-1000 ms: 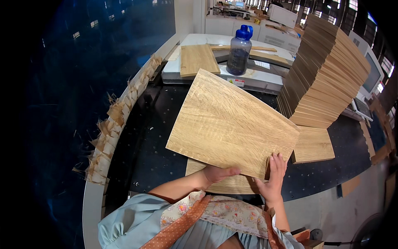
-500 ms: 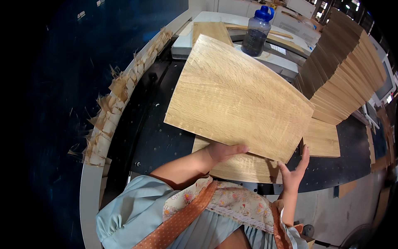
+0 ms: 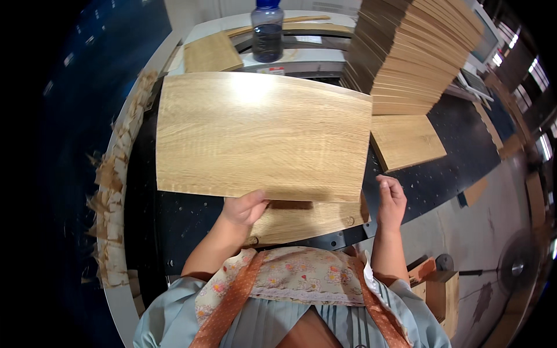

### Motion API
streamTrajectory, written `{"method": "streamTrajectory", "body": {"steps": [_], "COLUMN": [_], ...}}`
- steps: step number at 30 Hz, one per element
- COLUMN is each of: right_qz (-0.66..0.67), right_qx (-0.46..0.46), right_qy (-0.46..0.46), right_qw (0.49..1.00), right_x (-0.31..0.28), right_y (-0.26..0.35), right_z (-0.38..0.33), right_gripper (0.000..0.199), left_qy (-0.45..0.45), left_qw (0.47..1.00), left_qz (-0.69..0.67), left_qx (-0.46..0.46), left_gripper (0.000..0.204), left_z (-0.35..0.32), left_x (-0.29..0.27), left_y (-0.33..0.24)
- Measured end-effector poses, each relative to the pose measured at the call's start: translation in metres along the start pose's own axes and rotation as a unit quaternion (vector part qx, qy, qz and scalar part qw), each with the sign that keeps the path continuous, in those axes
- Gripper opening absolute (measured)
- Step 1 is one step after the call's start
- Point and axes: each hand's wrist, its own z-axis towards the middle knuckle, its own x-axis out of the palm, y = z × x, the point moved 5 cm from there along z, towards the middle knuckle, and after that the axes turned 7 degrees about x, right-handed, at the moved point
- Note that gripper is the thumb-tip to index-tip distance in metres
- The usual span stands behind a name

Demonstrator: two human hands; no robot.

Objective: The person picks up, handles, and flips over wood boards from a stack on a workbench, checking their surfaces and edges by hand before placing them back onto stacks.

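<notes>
Wood scraps [image 3: 113, 191] are lying along the table rim at 9 o'clock. Left hand [image 3: 245, 207] is gripping the near edge of the large oak-grain panel [image 3: 261, 136], thumb on top. Panel is sitting level above the dark table [image 3: 174, 220], long axis running 9 to 3 o'clock, grain along it. Right hand [image 3: 391, 200] is hovering open, fingers loose, just off the panel's 4 o'clock corner. Stacked boards [image 3: 412, 52] are leaning at 1 o'clock.
</notes>
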Motion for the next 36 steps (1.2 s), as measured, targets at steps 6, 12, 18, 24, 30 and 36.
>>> {"method": "streamTrajectory", "body": {"steps": [6, 12, 18, 24, 30, 36], "right_qz": [0.038, 0.053, 0.131, 0.069, 0.210, 0.323], "right_qx": [0.026, 0.024, 0.114, 0.150, 0.091, 0.140], "right_qy": [0.065, -0.005, 0.035, 0.070, 0.095, 0.331], "right_qw": [0.997, 0.998, 0.984, 0.984, 0.969, 0.875], "right_x": [0.003, 0.001, 0.009, 0.003, 0.011, 0.055], "right_y": [-0.003, -0.009, -0.002, 0.005, 0.003, 0.039], "right_z": [-0.004, -0.005, -0.009, -0.016, -0.013, -0.038], "right_gripper": [0.030, 0.012, 0.010, 0.029, 0.019, 0.064], "left_qy": [0.017, 0.027, 0.024, 0.021, 0.021, 0.014], "left_qw": [1.000, 0.999, 0.999, 0.999, 0.999, 0.999], "left_qz": [-0.011, 0.014, 0.014, 0.002, 0.026, 0.026], "left_qx": [-0.012, -0.023, -0.020, -0.025, -0.012, -0.021], "left_gripper": [0.061, 0.062, 0.061, 0.061, 0.062, 0.064], "left_z": [-0.002, -0.003, -0.008, -0.008, -0.005, -0.007], "left_x": [0.001, 0.001, 0.004, 0.005, 0.006, 0.006], "left_y": [-0.006, -0.010, -0.013, -0.013, -0.019, -0.015]}}
